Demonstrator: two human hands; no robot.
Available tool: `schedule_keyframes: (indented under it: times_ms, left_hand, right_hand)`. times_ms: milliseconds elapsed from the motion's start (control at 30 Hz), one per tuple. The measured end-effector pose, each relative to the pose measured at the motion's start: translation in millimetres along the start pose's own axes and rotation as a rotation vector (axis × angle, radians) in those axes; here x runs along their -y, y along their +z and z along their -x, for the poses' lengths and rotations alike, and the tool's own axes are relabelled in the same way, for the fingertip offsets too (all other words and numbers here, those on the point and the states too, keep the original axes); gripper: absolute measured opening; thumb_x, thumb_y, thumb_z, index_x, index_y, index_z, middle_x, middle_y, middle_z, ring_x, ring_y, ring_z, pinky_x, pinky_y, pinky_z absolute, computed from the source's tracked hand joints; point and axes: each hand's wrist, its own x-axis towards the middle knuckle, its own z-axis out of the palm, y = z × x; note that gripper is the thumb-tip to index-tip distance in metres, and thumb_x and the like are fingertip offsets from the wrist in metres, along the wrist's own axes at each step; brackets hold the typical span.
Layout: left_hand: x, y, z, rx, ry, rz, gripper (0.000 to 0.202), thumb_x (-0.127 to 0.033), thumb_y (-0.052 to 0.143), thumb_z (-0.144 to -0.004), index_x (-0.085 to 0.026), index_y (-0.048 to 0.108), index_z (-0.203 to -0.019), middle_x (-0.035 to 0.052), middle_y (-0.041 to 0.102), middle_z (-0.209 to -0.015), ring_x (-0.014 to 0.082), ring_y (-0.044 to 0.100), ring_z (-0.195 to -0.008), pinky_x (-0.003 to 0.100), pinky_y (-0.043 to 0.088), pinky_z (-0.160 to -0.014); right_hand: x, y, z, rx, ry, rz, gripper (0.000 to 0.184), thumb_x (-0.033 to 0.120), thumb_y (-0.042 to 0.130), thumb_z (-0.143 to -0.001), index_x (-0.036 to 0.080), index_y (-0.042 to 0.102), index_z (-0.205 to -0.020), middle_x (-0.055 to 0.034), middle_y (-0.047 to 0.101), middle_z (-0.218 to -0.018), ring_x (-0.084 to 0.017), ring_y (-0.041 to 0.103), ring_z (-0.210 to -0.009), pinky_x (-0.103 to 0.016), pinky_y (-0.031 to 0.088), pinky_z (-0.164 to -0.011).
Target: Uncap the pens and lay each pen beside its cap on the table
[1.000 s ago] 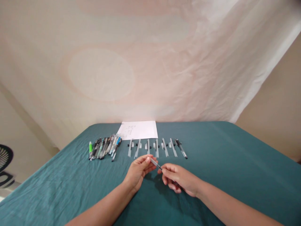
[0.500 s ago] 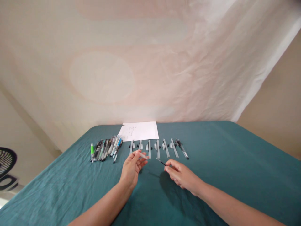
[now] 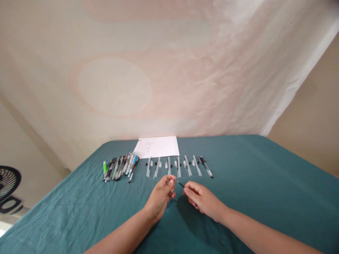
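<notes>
My right hand [image 3: 202, 198] pinches a slim dark pen refill [image 3: 181, 184], its pale tip pointing left. Close to that tip, my left hand [image 3: 161, 197] has its thumb and forefinger pressed together; whatever lies between them is mostly hidden. Beyond both hands runs a row of clear pen barrels [image 3: 187, 165], with small clear and black pieces beside them. The left hand's fingertips are just in front of the barrel in the middle of the row [image 3: 169, 165]. A dark-capped gel pen [image 3: 206, 167] lies at the row's right end.
A pile of assorted pens [image 3: 120, 168] lies to the left, with a green-topped one [image 3: 105, 166] at its edge. White paper [image 3: 159, 146] with handwriting lies at the back of the green-covered table [image 3: 251, 190]. A fan [image 3: 9, 185] stands off the left side.
My left hand has moved right, towards the refill tip; the translucent tube seen in its fingers earlier is now mostly hidden. My right hand has shifted slightly left and down with the refill.
</notes>
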Motion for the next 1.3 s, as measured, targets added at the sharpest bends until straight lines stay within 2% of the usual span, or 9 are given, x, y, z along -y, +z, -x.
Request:
schedule_keyframes:
  times_ms: [133, 267, 567, 733, 833, 933, 1067, 1167, 1300]
  left_hand:
    - [4.5, -0.3, -1.6, 0.004, 0.037, -0.132, 0.023, -0.036, 0.057, -0.081, -0.014, 0.052, -0.089, -0.0053, 0.039, -0.065, 0.0030, 0.031, -0.049, 0.017, 0.026, -0.044]
    - [8.2, -2.1, -4.6, -0.065, 0.072, -0.140, 0.025, -0.038, 0.057, -0.080, -0.014, 0.048, -0.078, -0.0056, 0.041, -0.063, 0.0023, 0.028, -0.044, 0.017, 0.023, -0.042]
    - [-18.1, -37.2, -23.0, -0.300, 0.230, 0.037, 0.029, -0.039, 0.063, -0.074, -0.016, 0.046, -0.074, -0.0069, 0.037, -0.058, 0.0038, 0.033, -0.047, 0.016, 0.025, -0.042]
    - [-9.6, -17.9, -11.4, -0.056, 0.082, -0.023, 0.026, -0.039, 0.058, -0.079, -0.016, 0.046, -0.076, -0.0066, 0.039, -0.058, 0.0031, 0.032, -0.045, 0.017, 0.023, -0.042]
    - [3.5, -0.3, -2.7, 0.072, -0.018, -0.062, 0.027, -0.040, 0.057, -0.080, -0.016, 0.044, -0.075, -0.0078, 0.038, -0.053, 0.0029, 0.029, -0.042, 0.017, 0.021, -0.041]
    - [8.4, 4.8, -0.6, 0.087, -0.048, -0.075, 0.028, -0.040, 0.056, -0.080, -0.016, 0.043, -0.074, -0.0087, 0.036, -0.049, 0.0028, 0.027, -0.040, 0.017, 0.020, -0.041]
    - [-5.1, -9.8, -8.6, -0.020, 0.034, -0.008, 0.028, -0.038, 0.058, -0.079, -0.015, 0.043, -0.073, -0.0055, 0.043, -0.063, 0.0015, 0.030, -0.044, 0.016, 0.020, -0.041]
    - [-16.5, -24.2, -15.0, -0.055, 0.033, 0.006, 0.029, -0.039, 0.058, -0.079, -0.015, 0.043, -0.073, -0.0053, 0.042, -0.066, 0.0005, 0.028, -0.042, 0.016, 0.018, -0.039]
    - [-14.9, -29.9, -17.4, 0.016, -0.076, -0.013, 0.028, -0.040, 0.055, -0.081, -0.015, 0.044, -0.076, -0.0049, 0.044, -0.066, 0.0000, 0.027, -0.040, 0.016, 0.017, -0.038]
  right_hand:
    - [-1.8, 0.5, 0.0, 0.006, -0.012, 0.022, 0.030, 0.047, 0.039, -0.089, 0.019, 0.049, -0.083, 0.0080, 0.038, -0.052, -0.005, 0.031, -0.043, -0.015, 0.027, -0.042]
    - [-2.7, 0.9, 0.1, 0.023, -0.028, 0.055, 0.031, 0.047, 0.040, -0.089, 0.018, 0.051, -0.081, 0.0074, 0.038, -0.052, -0.005, 0.032, -0.043, -0.015, 0.026, -0.042]
    - [-0.4, -1.1, 0.7, -0.008, 0.054, -0.008, 0.031, 0.048, 0.039, -0.088, 0.019, 0.048, -0.083, 0.0076, 0.035, -0.055, -0.005, 0.028, -0.044, -0.015, 0.023, -0.041]
    - [0.9, -4.7, -0.6, -0.109, -0.045, 0.075, 0.034, 0.050, 0.040, -0.087, 0.018, 0.048, -0.080, 0.0067, 0.035, -0.058, -0.006, 0.031, -0.049, -0.017, 0.025, -0.045]
    - [1.3, -5.6, -0.2, -0.034, -0.114, 0.163, 0.033, 0.047, 0.044, -0.086, 0.016, 0.050, -0.076, 0.0059, 0.037, -0.059, -0.007, 0.033, -0.053, -0.018, 0.027, -0.049]
    - [2.5, -3.2, 2.6, 0.042, -0.138, 0.236, 0.031, 0.043, 0.044, -0.087, 0.016, 0.051, -0.073, 0.0060, 0.036, -0.058, -0.007, 0.032, -0.054, -0.019, 0.025, -0.049]
    - [8.8, -3.3, 6.7, 0.102, -0.161, 0.331, 0.026, 0.039, 0.045, -0.086, 0.017, 0.051, -0.074, 0.0059, 0.040, -0.059, -0.008, 0.036, -0.055, -0.018, 0.027, -0.051]
    - [13.7, -23.3, 4.5, 0.008, -0.175, 0.427, 0.026, 0.039, 0.044, -0.086, 0.018, 0.051, -0.073, 0.0055, 0.042, -0.058, -0.009, 0.038, -0.055, -0.019, 0.028, -0.052]
    - [3.8, -85.8, -7.2, -0.365, -0.122, 0.685, 0.032, 0.043, 0.039, -0.086, 0.019, 0.052, -0.070, 0.0040, 0.047, -0.058, -0.011, 0.043, -0.055, -0.020, 0.028, -0.052]
